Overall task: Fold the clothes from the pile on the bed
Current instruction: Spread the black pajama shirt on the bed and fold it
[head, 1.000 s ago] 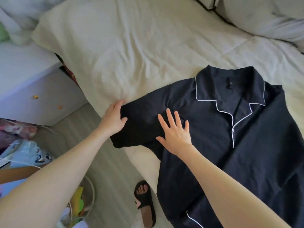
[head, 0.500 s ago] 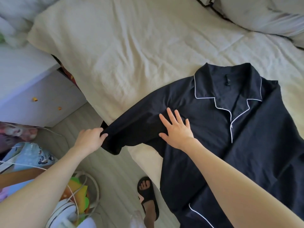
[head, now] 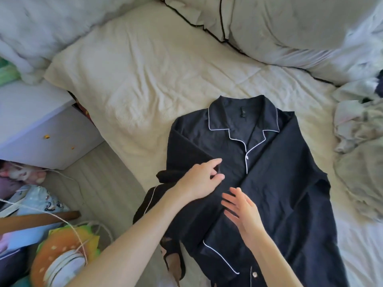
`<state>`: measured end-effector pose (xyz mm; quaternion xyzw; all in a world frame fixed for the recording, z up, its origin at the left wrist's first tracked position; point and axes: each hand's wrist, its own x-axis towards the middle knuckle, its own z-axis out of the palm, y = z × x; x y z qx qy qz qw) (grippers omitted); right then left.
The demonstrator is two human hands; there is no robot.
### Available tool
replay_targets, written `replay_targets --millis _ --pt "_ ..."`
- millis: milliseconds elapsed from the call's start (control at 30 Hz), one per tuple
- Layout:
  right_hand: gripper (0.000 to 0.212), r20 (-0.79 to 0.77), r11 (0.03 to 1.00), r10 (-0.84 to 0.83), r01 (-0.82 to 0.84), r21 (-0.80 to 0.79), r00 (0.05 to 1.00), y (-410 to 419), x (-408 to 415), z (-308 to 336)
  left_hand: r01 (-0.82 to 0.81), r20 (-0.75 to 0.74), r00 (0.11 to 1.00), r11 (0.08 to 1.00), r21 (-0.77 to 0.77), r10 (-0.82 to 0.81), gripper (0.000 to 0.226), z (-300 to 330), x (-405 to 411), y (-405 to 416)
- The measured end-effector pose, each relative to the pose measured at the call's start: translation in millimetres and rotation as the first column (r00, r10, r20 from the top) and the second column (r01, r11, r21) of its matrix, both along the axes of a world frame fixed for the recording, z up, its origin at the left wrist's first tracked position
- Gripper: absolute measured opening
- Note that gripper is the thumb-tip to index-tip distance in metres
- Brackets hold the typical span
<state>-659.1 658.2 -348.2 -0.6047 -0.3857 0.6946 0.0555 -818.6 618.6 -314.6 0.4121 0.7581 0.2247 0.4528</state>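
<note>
Sleeve-fold step: left hand (head: 204, 179) pinches navy pyjama shirt (head: 279, 172) sleeve across chest; right hand (head: 242, 212) released, hovering. Next: flatten, fold opposite sleeve near bed (head: 145, 90) edge.

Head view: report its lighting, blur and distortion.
Head view: soft daylight, no glare; wide-angle bend curves the pillows near the edges; the navy pyjama shirt is sharp; motion blur softens the burger-shaped object and the clothes pile.
</note>
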Motion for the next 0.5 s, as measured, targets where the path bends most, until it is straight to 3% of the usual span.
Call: replay_targets --millis 67,167,233,367,500 --pt "0.029 0.039 0.998 0.039 -0.037 -0.040 0.999 8 25 -6 0.037 0.028 0.999 0.998 -0.043 -0.036 0.058 -17 32 9" --pt "0.035 0.090 0.982 0.174 -0.165 -0.097 0.981 17 52 -20 0.054 -0.239 0.968 0.992 -0.114 -0.081 0.066 -54 57 -4" --pt "0.037 0.121 0.959 0.276 -0.265 -0.103 0.953 22 67 -30 -0.033 -0.395 0.918 0.984 -0.175 -0.039 0.072 -76 57 -25" --pt "0.045 0.166 0.884 0.465 -0.465 -0.046 0.869 19 80 -43 -0.200 -0.486 0.874 0.923 -0.328 0.017 0.088 -107 41 -63" --pt "0.044 0.201 0.801 0.578 -0.597 0.048 0.791 16 87 -52 -0.228 -0.600 0.800 0.923 -0.310 -0.004 0.092 -117 22 -64"
